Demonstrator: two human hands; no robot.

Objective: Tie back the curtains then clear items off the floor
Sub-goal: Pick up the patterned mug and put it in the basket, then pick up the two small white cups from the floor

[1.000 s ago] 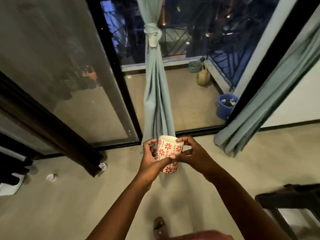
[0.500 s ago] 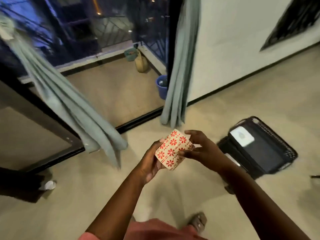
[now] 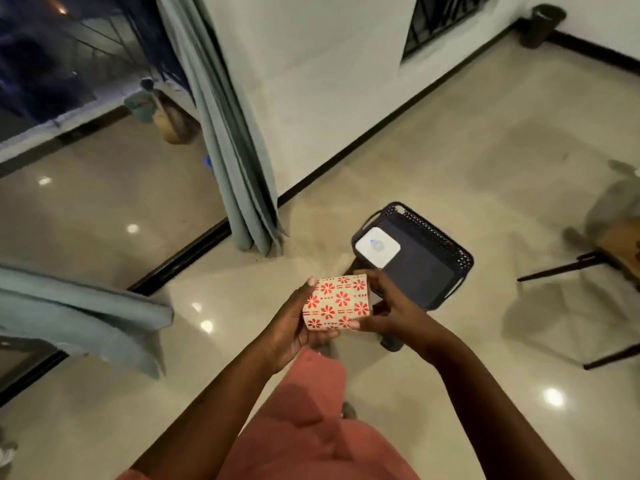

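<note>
Both hands hold a cup (image 3: 337, 303) tipped on its side in front of the person's body: the left hand (image 3: 294, 323) cradles it from below and behind with curled fingers and the thumb laid along its top edge, while the right hand (image 3: 388, 306) grips the open end, fingers hooked over the rim and thumb under it. Its cream wall carries rows of red flowers. Just beyond the cup, past the right hand, a black basket (image 3: 450, 251) with a perforated rim sits on the shiny floor (image 3: 450, 150), and a white square thing (image 3: 377, 247) lies in the corner of it nearest the cup. Farther out from the cup, up and to the left, a grey-green curtain (image 3: 232, 143) hangs gathered beside the white wall (image 3: 311, 64), its hem reaching the floor. Another curtain (image 3: 79, 320) of the same cloth crosses the left edge, well apart from the cup. A chair (image 3: 609, 244) stands far right, blurred.
</note>
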